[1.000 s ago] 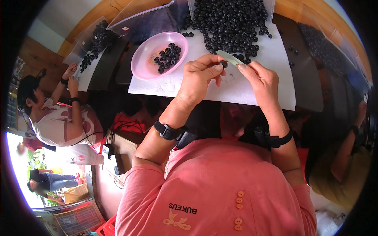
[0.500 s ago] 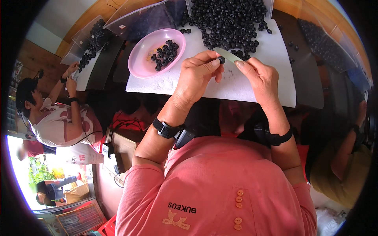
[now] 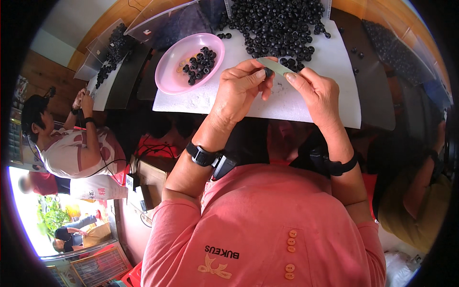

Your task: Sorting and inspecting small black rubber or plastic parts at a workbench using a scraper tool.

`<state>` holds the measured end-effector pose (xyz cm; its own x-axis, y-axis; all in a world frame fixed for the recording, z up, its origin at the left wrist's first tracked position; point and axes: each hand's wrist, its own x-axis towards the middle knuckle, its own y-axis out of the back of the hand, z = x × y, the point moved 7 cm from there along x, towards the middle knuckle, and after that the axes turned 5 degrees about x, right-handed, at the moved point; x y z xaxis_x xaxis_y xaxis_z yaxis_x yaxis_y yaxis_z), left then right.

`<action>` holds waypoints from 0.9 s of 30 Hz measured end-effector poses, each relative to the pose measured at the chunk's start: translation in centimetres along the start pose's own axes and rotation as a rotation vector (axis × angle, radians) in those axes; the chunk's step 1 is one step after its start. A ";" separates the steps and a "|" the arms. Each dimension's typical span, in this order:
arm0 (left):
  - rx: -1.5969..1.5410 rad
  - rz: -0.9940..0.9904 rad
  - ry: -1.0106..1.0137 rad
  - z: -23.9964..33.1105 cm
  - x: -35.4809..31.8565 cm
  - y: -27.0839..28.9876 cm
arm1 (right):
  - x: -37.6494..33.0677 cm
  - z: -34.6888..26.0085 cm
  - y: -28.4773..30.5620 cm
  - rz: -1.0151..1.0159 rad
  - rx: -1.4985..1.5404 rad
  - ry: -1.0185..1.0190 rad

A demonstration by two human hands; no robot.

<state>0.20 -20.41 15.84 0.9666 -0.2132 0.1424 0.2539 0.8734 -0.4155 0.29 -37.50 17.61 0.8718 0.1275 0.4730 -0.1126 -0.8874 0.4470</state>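
Pinched between thumb and fingers of my left hand (image 3: 238,90) is a small black round part (image 3: 268,72), mostly covered by the fingertips. My right hand (image 3: 315,91) grips a flat, pale grey-green knife blade (image 3: 277,66); whatever handle it has is hidden in the palm. The blade lies across the top of the black part, its far end by my left fingers. Both hands hover over a white sheet (image 3: 330,103). Beyond them spreads a big heap of black ring-like parts (image 3: 282,28). A pink bowl (image 3: 165,81) to the left holds several similar parts and some thin tan rings.
Clear plastic bins (image 3: 167,24) stand at the back left, and another bin (image 3: 399,52) with black parts is at the right. A person (image 3: 79,143) works at the left beside a similar heap. At the far right sits another person (image 3: 420,201). A cardboard box (image 3: 152,177) is left of me.
The blade has shifted slightly toward my left hand and turned a little over the black part. My hands stay nearly in place. The person at the left has brought their hands closer together.
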 end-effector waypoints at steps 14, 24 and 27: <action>0.067 -0.017 -0.032 0.0 0.0 0.1 | 0.0 0.1 -0.1 -0.019 0.012 0.048; 0.135 0.049 -0.056 -0.4 -0.5 -0.3 | -0.1 -0.5 0.1 -0.088 0.038 0.083; 0.206 0.087 -0.109 1.4 -0.8 0.1 | -0.2 0.6 0.1 -0.115 0.242 -0.047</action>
<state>-0.61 -19.54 16.96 0.9720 -0.0947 0.2151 0.1466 0.9596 -0.2401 0.41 -37.87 17.05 0.8940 0.2183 0.3913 0.1009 -0.9490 0.2988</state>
